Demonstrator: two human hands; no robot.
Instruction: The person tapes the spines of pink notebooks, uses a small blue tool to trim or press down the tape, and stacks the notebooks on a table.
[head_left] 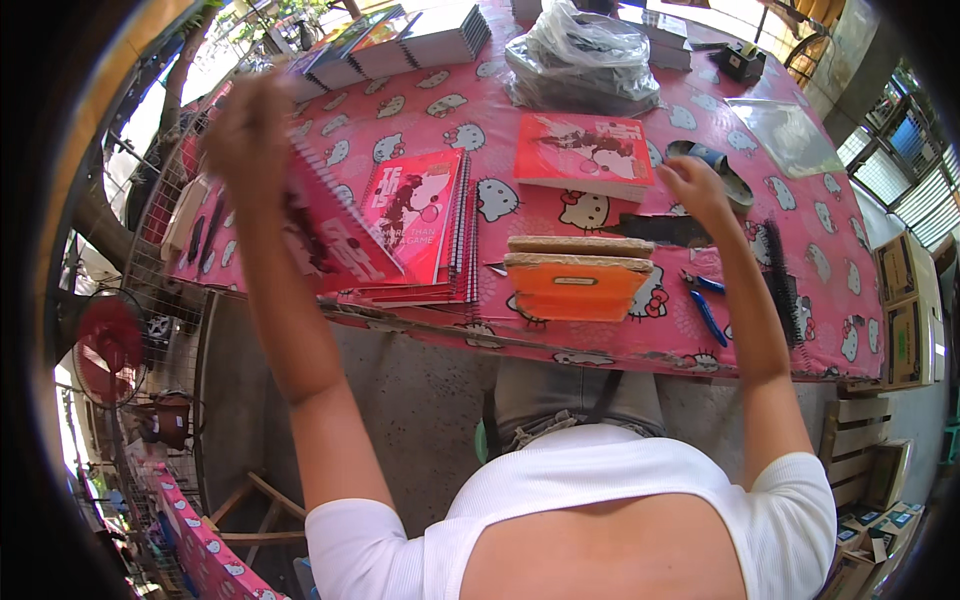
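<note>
My left hand (250, 140), smeared by motion, grips the upper end of a pink spiral notebook (345, 235) that tilts above the table's left side. Beside it lies a pile of red and pink spiral notebooks (415, 215). My right hand (695, 190) has its fingers curled together near the right edge of a block of pages with a red cover (585, 150); whether anything is between them is hidden. Close behind that hand is a dark curved object (735, 180). An orange block with wooden boards (580, 285) stands at the table's near edge.
Blue-handled pliers (708, 310) and black binding coils (780, 285) lie at the right on the pink cartoon-print tablecloth (480, 340). A plastic bag (585, 60) and stacked books (400, 45) stand at the back. A clear sheet (790, 135) and a tape dispenser (740, 62) are far right.
</note>
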